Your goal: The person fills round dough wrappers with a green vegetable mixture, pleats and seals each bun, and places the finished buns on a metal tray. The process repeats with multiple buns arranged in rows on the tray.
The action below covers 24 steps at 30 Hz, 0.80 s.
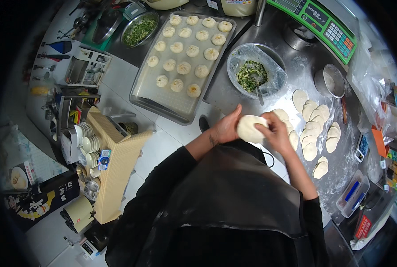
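Observation:
My right hand [276, 131] pinches a flat round dough wrapper [251, 129] by its right side, thumb on top. My left hand [228, 125] is at the wrapper's left edge, its thumb pointing up; whether its fingers grip from below is hidden. Just beyond the hands, a metal bowl [281, 87] lined with a clear plastic bag holds chopped green filling [251, 74], a metal utensil handle leaning out of it. Overlapping dough wrappers [313, 127] lie on the floured steel worktop [340, 173] to the right. Rows of pleated buns [184, 68] sit on a tray [181, 118] at the upper left.
An empty-looking metal pot [329, 80] and a green scale [322, 23] stand at the upper right. A bowl of chopped greens [140, 30] is beyond the tray. A phone [362, 148] and a clear plastic box [353, 193] lie at the right. Stacked white bowls [91, 144] are on the left.

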{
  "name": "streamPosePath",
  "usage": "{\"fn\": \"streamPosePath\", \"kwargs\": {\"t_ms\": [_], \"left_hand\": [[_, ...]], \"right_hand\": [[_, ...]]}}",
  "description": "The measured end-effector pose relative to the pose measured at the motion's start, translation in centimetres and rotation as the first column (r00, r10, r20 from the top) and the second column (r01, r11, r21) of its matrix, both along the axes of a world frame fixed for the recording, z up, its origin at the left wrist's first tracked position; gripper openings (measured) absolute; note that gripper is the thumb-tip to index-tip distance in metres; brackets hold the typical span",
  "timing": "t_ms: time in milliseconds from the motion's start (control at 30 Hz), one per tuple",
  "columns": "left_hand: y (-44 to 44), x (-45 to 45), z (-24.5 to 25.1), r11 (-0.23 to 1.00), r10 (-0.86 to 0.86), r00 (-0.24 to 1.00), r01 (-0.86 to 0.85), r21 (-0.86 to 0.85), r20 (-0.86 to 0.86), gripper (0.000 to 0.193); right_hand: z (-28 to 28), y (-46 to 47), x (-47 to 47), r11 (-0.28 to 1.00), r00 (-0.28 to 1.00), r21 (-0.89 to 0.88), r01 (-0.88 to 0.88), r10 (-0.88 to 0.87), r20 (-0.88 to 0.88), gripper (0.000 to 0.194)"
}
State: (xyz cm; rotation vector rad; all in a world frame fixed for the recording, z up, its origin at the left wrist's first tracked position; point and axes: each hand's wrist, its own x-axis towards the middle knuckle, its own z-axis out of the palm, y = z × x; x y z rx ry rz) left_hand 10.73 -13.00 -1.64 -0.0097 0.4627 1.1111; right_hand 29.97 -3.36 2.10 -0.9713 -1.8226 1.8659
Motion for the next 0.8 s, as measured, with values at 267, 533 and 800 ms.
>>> {"fn": "streamPosePath", "kwargs": {"t_ms": [267,533,800], "left_hand": [[-8.3,-3.7,-5.9,0.976,0.017,0.908,-0.106,-0.190,-0.418,0.046],[-11.9,-5.0,-9.6,0.895,0.250,0.864,-0.379,-0.237,-0.437,0.041],[-8.7,-5.7,-5.6,0.898,0.408,0.849,-0.439,-0.018,-0.336,0.045]], "right_hand": [[-8.2,-3.3,-3.1,0.979,0.967,0.204,0.009,-0.060,0.247,0.018],[-11.5,-2.8,-4.8,0.933,0.940,0.353,-0.075,-0.053,0.338,0.015],[-3.6,2.7,-6.7,0.467,0.914,0.881,-0.079,-0.318,0.251,0.028]]}}
